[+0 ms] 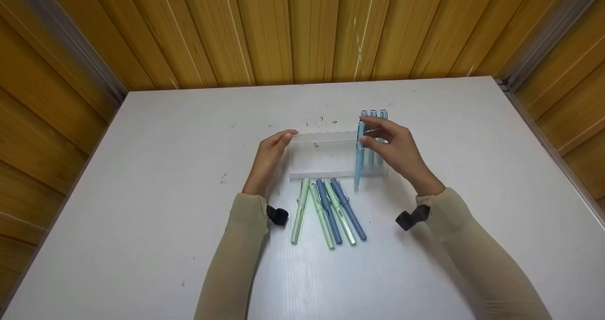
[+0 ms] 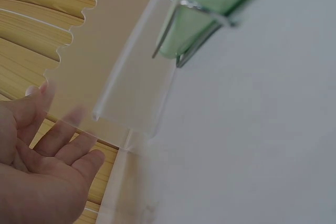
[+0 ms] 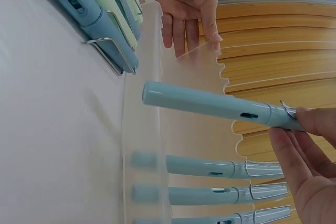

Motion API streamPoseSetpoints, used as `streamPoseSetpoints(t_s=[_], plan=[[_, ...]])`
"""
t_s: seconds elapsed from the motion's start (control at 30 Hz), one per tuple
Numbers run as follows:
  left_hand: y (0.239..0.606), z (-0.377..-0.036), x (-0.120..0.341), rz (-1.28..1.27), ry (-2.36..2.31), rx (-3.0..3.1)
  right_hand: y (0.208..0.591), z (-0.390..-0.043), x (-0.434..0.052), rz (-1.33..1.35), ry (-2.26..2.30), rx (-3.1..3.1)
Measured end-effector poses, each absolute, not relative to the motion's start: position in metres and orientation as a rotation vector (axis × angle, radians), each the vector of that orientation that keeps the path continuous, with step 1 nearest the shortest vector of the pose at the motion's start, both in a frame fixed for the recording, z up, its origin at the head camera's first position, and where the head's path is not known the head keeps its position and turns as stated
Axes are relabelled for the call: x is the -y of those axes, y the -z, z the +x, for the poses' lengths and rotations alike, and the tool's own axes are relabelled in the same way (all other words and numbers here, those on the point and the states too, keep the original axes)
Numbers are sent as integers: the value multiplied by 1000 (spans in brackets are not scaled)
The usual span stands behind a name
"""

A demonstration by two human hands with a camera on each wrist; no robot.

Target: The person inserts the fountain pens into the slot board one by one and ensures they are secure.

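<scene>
A translucent pen stand [image 1: 326, 137] with a scalloped top edge stands mid-table. My left hand [image 1: 270, 161] holds its left end, thumb at the upper corner and fingers behind the panel. Pinched by its capped end, a light blue pen [image 3: 205, 102] hangs from the thumb and fingers of my right hand [image 1: 401, 151]. The pen is in front of the stand, near-upright in the head view. Several more light blue pens [image 3: 205, 195] sit in the stand's right part, partly hidden by my right hand in the head view.
In front of the stand lie several loose pens, light green [image 1: 299, 216] and darker blue [image 1: 349, 210], caps towards it. The white table [image 1: 142, 206] meets yellow slatted walls [image 1: 312, 31] at the back and sides. Black devices [image 1: 278, 215] are strapped at both wrists.
</scene>
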State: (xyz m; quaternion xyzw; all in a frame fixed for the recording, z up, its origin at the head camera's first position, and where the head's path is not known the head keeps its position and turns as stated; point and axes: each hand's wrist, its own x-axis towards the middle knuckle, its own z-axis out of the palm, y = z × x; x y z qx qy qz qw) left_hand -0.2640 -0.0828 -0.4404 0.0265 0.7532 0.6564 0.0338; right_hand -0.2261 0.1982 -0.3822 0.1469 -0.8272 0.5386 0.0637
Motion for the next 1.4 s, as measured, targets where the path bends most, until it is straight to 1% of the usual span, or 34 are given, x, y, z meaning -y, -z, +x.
streamPoseSetpoints(t_s=[0.67,0.97,1.4], plan=[[440,-263,83,57,-2005,-2305,380,-233,-190,424,-1627,2286],[438,-264,82,29,-1996,-2299,359,-216,-179,400,-1556,2362],[439,-264,84,55,-2010,-2293,363,-218,-178,362,-1543,2409]])
